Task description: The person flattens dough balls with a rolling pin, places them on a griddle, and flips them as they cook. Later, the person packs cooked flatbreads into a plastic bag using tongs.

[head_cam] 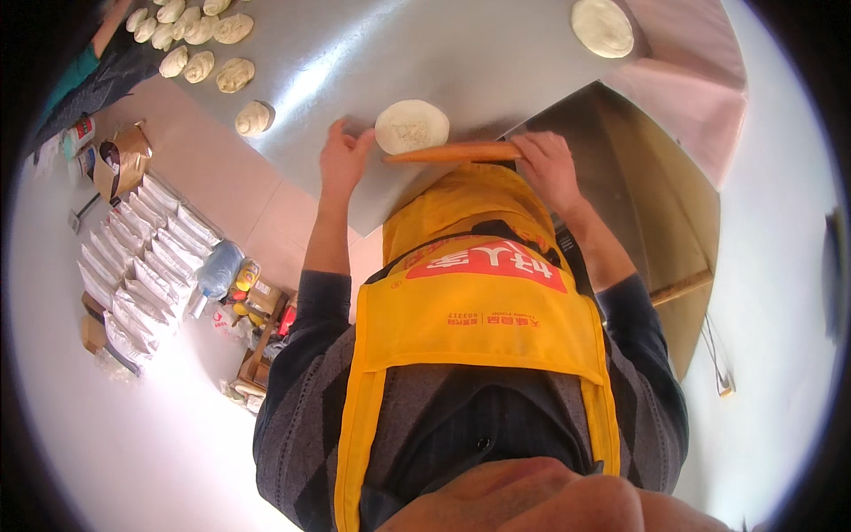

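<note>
A round, flattened piece of dough [412,126] with a speckled middle lies on the grey metal worktop [319,133] in front of me. My right hand [546,166] grips one end of a tapered wooden rolling pin [452,153]. The pin's free end points left along the dough's near edge. At the dough's left side is my left hand [346,154], thumb and fingers apart, holding nothing. The thumb tip is close against the dough's rim; whether it touches is unclear.
Coiled dough pieces [199,30] sit at the far left, with a single coil [253,118] nearer me. Another flat dough round [602,28] lies far right, beside pink sheeting [685,100]. A co-worker's arm [106,30] shows at upper left. White bags [143,259] stand in rows left.
</note>
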Motion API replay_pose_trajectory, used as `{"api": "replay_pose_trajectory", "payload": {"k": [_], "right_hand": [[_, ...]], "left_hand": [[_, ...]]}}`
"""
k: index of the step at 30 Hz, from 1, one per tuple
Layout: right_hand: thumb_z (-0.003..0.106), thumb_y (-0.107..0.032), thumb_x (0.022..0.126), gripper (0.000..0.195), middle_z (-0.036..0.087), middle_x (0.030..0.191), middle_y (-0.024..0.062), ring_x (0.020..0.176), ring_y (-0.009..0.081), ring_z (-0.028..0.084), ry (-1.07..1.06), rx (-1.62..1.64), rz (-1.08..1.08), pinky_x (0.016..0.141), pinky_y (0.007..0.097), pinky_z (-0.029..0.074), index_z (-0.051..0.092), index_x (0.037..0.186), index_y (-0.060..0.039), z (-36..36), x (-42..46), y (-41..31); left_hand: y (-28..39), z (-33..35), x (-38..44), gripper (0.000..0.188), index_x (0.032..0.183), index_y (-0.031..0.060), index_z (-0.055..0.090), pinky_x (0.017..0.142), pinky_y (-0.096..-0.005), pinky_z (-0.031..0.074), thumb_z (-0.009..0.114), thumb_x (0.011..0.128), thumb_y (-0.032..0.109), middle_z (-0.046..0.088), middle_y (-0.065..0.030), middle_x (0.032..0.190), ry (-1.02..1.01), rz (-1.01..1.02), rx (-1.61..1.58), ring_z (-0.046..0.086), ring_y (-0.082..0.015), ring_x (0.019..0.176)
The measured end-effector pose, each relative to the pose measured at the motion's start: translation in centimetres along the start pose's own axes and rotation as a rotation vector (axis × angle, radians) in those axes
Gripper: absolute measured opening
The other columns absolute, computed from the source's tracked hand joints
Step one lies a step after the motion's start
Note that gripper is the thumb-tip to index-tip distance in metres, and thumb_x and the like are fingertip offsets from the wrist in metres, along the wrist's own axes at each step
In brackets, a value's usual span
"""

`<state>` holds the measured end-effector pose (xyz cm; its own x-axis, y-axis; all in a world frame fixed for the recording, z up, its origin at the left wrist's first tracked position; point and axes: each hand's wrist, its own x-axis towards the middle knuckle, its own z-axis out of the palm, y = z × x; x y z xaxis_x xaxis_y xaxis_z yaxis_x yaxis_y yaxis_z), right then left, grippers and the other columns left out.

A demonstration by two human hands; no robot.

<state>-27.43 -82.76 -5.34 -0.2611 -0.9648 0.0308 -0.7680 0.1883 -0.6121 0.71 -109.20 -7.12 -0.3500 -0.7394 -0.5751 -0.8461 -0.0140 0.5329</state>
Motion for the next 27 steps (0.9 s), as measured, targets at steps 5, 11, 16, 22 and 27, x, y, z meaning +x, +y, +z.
{"api": "replay_pose_trajectory", "payload": {"k": [5,11,16,22,27], "right_hand": [[0.072,-0.016,0.086,0.037,0.067,0.115,0.0070,0.107,0.0288,0.062,0.018,-0.142,-0.073,0.096,0.0440,0.046,0.068,0.123,-0.0101,4.1,4.4,-1.7],[0.074,-0.031,0.088,0.053,0.061,0.134,0.0071,0.118,0.0292,0.059,0.002,-0.188,-0.135,0.102,0.0458,0.044,0.060,0.135,-0.0124,8.4,6.2,-1.8],[0.071,-0.043,0.091,0.057,0.062,0.131,0.0063,0.116,0.0292,0.061,0.000,-0.192,-0.175,0.100,0.0447,0.049,0.057,0.138,-0.0127,7.9,11.2,0.2],[0.070,-0.039,0.094,0.045,0.067,0.103,0.0074,0.095,0.0318,0.068,-0.156,-0.186,-0.148,0.082,0.0450,0.056,0.061,0.128,-0.0117,7.0,15.6,1.8],[0.071,-0.035,0.094,0.052,0.067,0.121,0.0114,0.110,0.0324,0.065,-0.105,-0.150,-0.191,0.093,0.0453,0.054,0.058,0.136,-0.0065,9.0,5.3,-0.5]], "left_hand": [[-3.2,1.2,-1.3,0.060,0.145,-0.0027,0.050,0.112,-0.0531,0.041,0.072,0.097,0.025,0.055,-0.0222,0.144,0.403,0.540,0.236,0.049,-0.0413,0.137],[-3.1,5.2,-1.6,0.072,0.155,-0.0011,0.038,0.125,-0.0648,0.014,0.065,0.100,0.038,0.031,-0.0221,0.165,0.267,0.550,0.461,0.020,-0.0465,0.155],[-0.3,5.3,4.3,0.075,0.155,-0.0019,0.038,0.125,-0.0650,0.012,0.061,0.101,0.045,0.030,-0.0226,0.166,0.377,0.507,0.437,0.018,-0.0477,0.156],[1.6,3.7,9.6,0.075,0.153,-0.0025,0.039,0.124,-0.0650,0.014,0.061,0.100,0.046,0.029,-0.0252,0.166,0.443,0.508,0.401,0.021,-0.0480,0.155],[-4.0,5.5,0.4,0.079,0.156,-0.0024,0.037,0.124,-0.0654,0.015,0.062,0.099,0.046,0.027,-0.0261,0.167,0.255,0.502,0.442,0.019,-0.0480,0.156]]}}
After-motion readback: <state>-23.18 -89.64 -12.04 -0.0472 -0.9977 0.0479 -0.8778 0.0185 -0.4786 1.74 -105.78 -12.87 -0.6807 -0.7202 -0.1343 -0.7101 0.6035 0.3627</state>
